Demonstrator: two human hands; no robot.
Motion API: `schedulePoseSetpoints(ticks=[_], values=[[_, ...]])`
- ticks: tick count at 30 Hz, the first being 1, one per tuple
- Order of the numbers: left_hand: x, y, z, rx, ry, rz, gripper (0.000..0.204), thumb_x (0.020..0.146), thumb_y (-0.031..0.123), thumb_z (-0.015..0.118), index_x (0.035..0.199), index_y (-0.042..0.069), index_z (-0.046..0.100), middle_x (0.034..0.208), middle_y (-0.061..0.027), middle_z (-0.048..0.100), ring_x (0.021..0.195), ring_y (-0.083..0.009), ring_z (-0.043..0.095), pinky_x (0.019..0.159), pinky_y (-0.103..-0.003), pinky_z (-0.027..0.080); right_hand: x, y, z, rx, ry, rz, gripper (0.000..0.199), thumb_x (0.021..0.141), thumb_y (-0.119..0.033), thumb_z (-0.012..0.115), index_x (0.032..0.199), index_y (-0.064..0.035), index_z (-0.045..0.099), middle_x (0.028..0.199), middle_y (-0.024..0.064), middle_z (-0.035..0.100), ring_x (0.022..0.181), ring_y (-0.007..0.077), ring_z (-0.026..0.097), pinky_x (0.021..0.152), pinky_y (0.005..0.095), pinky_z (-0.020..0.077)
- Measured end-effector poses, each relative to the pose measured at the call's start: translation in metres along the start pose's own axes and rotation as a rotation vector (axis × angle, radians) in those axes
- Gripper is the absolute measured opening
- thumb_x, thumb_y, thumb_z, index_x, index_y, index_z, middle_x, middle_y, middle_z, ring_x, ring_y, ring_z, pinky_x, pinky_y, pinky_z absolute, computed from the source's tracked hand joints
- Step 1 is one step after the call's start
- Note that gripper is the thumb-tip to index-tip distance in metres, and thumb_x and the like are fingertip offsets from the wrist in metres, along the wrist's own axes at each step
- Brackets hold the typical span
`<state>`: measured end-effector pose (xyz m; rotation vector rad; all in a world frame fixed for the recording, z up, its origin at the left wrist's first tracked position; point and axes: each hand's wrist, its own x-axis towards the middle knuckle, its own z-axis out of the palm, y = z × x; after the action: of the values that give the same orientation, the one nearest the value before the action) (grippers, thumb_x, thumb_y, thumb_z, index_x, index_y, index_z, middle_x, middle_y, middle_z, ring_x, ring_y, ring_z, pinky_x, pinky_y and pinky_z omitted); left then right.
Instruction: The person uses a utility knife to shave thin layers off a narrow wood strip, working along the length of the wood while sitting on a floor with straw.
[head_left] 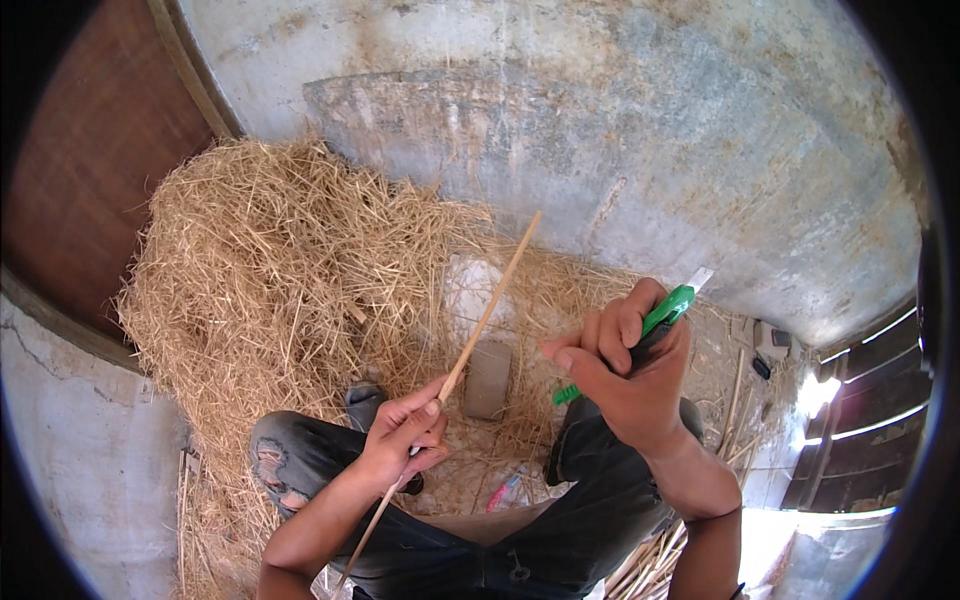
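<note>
My left hand (405,437) grips a long, thin wooden stick (492,302) around its middle. The stick slants up and away toward the wall, while its lower end runs down past my left forearm. Raised to the right and apart from the stick, my right hand (640,385) is closed around a green utility knife (680,302). The knife's pale blade tip points up and right, and its green tail end shows below my fingers.
A big heap of straw (270,250) lies at the left against the stained concrete wall (640,130). A grey brick (488,380) rests on the floor ahead. Between my feet is a small pink-and-blue item (505,490). More sticks (645,570) lie at the lower right.
</note>
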<state>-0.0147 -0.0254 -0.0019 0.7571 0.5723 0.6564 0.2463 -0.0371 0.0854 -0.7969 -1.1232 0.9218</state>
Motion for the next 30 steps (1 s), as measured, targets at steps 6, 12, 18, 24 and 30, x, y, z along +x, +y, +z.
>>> schedulePoseSetpoints(ticks=[6,12,18,24,30], values=[[-0.009,0.002,-0.007,0.050,0.046,-0.001,0.046,0.110,0.020,0.044,0.155,0.010,0.040,0.065,0.0045,0.027,0.048,-0.0054,0.022,0.043,-0.022,0.024,-0.010,-0.060,0.002,0.817,-0.624,0.238,0.039,0.091,0.005,0.062,0.064,-0.0070,0.036,0.051,0.0016,0.045,0.047,0.0131,0.048,0.098,0.0727,0.0441],[0.005,0.001,0.004,0.085,0.002,-0.030,0.048,0.110,0.023,0.045,0.155,0.007,0.039,0.064,0.0046,0.028,0.046,-0.0048,0.022,0.041,-0.022,0.024,-0.019,-0.084,0.015,1.135,-0.879,-0.034,0.024,0.094,-0.003,0.066,0.070,0.0012,0.063,0.054,0.0085,0.050,0.045,0.0201,0.054,0.103,0.0731,0.0404],[0.001,0.002,0.001,0.073,0.055,-0.030,0.049,0.109,0.022,0.046,0.154,0.004,0.039,0.062,0.0047,0.029,0.043,-0.0048,0.023,0.040,-0.021,0.024,-0.011,-0.069,0.014,1.267,-0.912,-0.007,0.024,0.091,0.001,0.067,0.069,-0.0004,0.059,0.055,0.0108,0.055,0.043,0.0199,0.054,0.097,0.0728,0.0456],[0.003,0.001,0.003,0.095,0.040,-0.038,0.046,0.110,0.020,0.044,0.155,0.010,0.040,0.065,0.0046,0.027,0.049,-0.0053,0.020,0.042,-0.022,0.023,-0.025,-0.067,0.004,1.334,-0.748,0.226,0.029,0.083,0.011,0.072,0.070,-0.0047,0.052,0.056,0.0090,0.054,0.044,0.0189,0.053,0.085,0.0696,0.0528],[0.002,-0.001,-0.001,0.047,0.004,-0.025,0.046,0.110,0.018,0.043,0.156,0.012,0.039,0.066,0.0043,0.026,0.049,-0.0061,0.019,0.043,-0.023,0.022,-0.026,-0.066,0.026,1.439,-0.565,0.271,0.036,0.077,0.020,0.073,0.082,-0.0060,0.050,0.070,0.0062,0.056,0.061,0.0177,0.055,0.069,0.0506,0.0609]])
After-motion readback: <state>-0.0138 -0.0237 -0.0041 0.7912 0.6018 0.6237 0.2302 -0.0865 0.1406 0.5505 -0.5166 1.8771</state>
